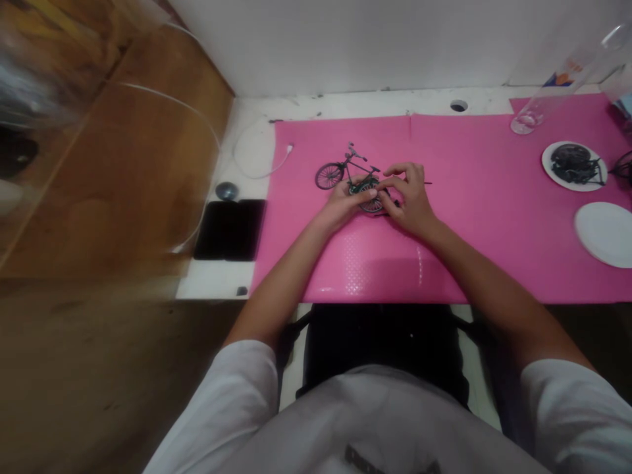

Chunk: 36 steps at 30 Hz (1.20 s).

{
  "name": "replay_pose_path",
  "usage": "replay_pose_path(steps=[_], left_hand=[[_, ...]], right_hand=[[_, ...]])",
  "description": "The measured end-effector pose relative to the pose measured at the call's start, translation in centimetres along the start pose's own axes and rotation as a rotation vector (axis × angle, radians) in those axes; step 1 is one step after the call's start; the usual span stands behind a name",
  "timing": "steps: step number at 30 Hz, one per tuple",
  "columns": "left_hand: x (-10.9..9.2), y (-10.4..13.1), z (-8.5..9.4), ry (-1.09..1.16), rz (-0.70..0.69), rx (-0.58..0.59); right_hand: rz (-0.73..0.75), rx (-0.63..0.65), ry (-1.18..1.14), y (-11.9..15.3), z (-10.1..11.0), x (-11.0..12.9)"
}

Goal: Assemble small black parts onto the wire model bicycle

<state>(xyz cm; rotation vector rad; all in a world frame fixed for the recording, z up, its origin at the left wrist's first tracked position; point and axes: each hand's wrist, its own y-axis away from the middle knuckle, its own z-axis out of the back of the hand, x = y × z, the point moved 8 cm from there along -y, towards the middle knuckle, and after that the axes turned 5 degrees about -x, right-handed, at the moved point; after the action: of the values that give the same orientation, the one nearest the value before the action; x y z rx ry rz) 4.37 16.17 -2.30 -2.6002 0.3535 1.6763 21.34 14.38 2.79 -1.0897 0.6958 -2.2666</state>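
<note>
A small dark model bicycle (348, 164) lies over the pink mat (474, 217), its front wheel to the left and its handlebar pointing away from me. My left hand (344, 203) is closed on its rear part, the thumb lying by the spoked rear wheel. From the right, my right hand (411, 201) touches the rear wheel area with thumb and fingertips pinched together; anything small between them is too tiny to make out. A thin dark stick-like piece (428, 183) shows just beyond the right hand.
To the right are a white plate of dark parts (575, 164), a bare white plate (605, 234) and a clear plastic bottle (536, 112). A black flat object (230, 229), a dark round object (227, 191) and a white cable (257, 176) lie left.
</note>
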Motion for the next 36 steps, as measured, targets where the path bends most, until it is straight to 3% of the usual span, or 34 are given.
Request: replay_pose_path(steps=[8,17,36], left_hand=[[-0.6,-0.2,1.0,-0.093,-0.121,-0.101],[0.0,-0.4,0.5,-0.083,-0.07,-0.022],[-0.3,-0.1,0.2,-0.033,-0.043,0.0]], right_hand=[[-0.006,0.046,-0.029,0.0,-0.5,-0.2],[-0.038,-0.055,-0.054,0.0,0.1,-0.8],[-0.034,-0.098,-0.046,-0.1,0.7,-1.0]])
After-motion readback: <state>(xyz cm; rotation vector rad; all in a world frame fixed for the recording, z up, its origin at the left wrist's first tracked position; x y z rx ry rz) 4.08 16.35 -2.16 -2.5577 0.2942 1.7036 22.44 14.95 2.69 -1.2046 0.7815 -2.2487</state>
